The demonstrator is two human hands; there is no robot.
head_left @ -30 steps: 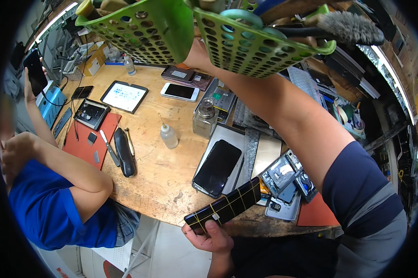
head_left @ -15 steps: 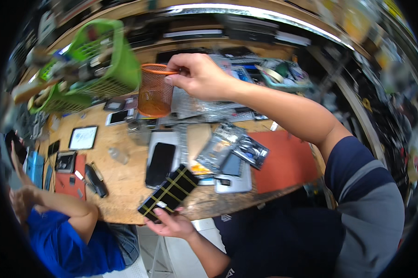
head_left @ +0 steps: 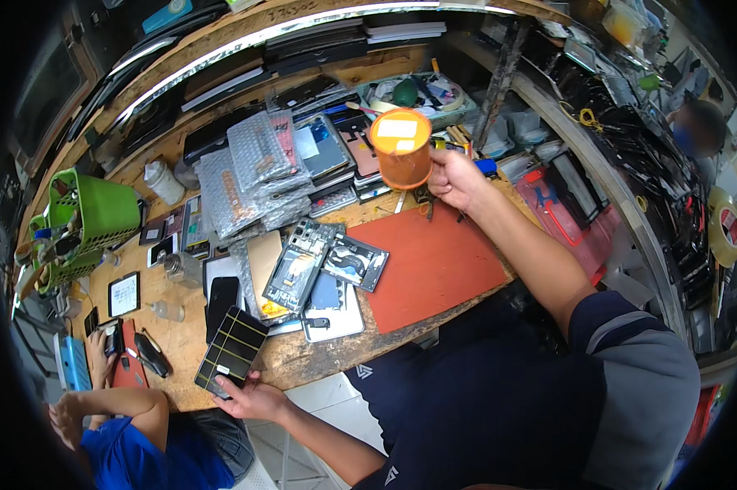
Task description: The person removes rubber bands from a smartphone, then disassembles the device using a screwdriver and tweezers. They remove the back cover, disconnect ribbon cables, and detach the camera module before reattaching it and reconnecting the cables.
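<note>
Black device (head_left: 231, 347), flat, rectangular, yellow-banded, held in the left hand (head_left: 252, 399).

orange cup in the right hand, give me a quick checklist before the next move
1. Right hand gripping the orange cup: ok.
2. Cup free of contents: cannot tell, inside hidden.
3. Left hand holding the black panel with yellow lines: ok.
4. Panel not touching the black phone: cannot tell.
5. Red mat uncovered: not ok, an opened device overlaps its left edge.
</note>
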